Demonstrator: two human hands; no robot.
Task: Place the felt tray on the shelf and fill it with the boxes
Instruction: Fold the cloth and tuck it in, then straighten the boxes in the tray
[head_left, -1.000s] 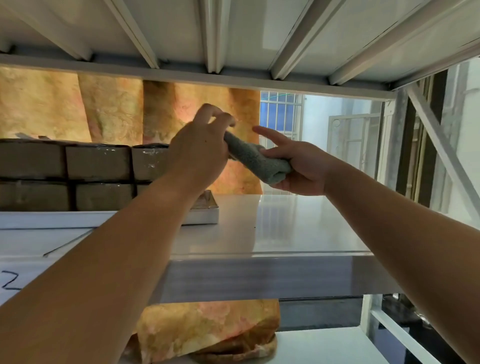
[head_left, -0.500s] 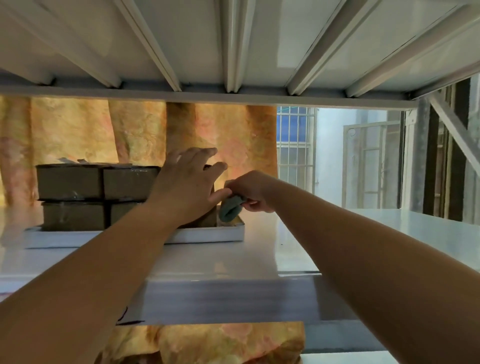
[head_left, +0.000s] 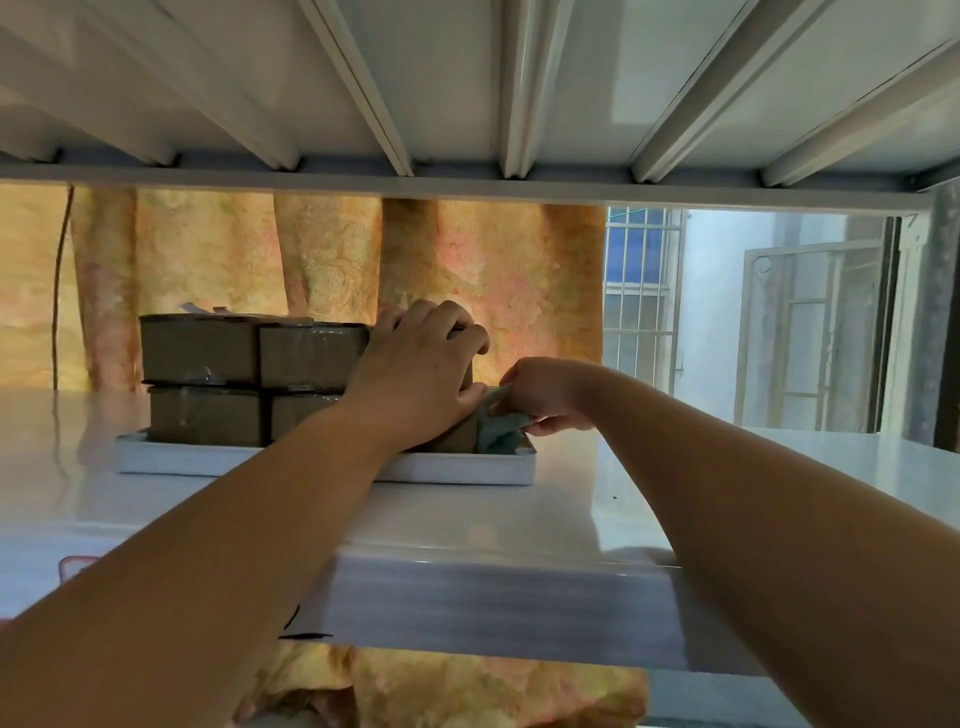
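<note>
Two hands of ours meet at the middle of the frame, over the right end of the white tray (head_left: 457, 470) on the shelf (head_left: 467, 525). Our right hand (head_left: 550, 395) pinches a grey-green felt piece (head_left: 500, 437) in curled fingers, just inside the tray's right rim, against the end box. Our left hand (head_left: 415, 379) grips that end of the brown boxes (head_left: 249, 358), stacked two high in the tray, fingers curled over the top edge. Both forearms reach up from the lower corners.

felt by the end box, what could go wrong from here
The right hand pinches the felt beside the end box at the white tray end; tugging may bunch it or shift the tray.
The left hand, curled over that box, could nudge the two-high stack askew.
</note>
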